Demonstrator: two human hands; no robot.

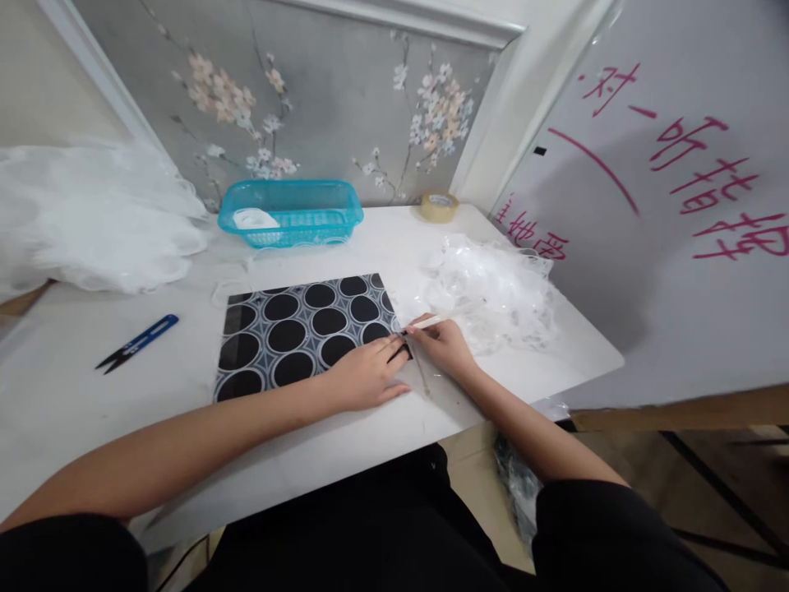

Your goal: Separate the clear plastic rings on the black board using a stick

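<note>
A black mat with grey-ringed circles [287,335] lies flat on the white table. My left hand [366,374] rests palm down over its lower right corner, fingers stretched out and thumb apart. Just to the right, my right hand [440,341] pinches a thin whitish strip [425,324] close to the left fingertips. What lies right under those fingertips is too small to make out. Beyond the right hand spreads a loose heap of clear and white stringy material [493,288].
Blue thread snips [139,343] lie at the left, below a large white translucent pile [92,218]. A turquoise plastic basket [320,197] with white items inside and a tape roll [439,206] stand along the wall. A whiteboard with red writing [666,271] borders the right.
</note>
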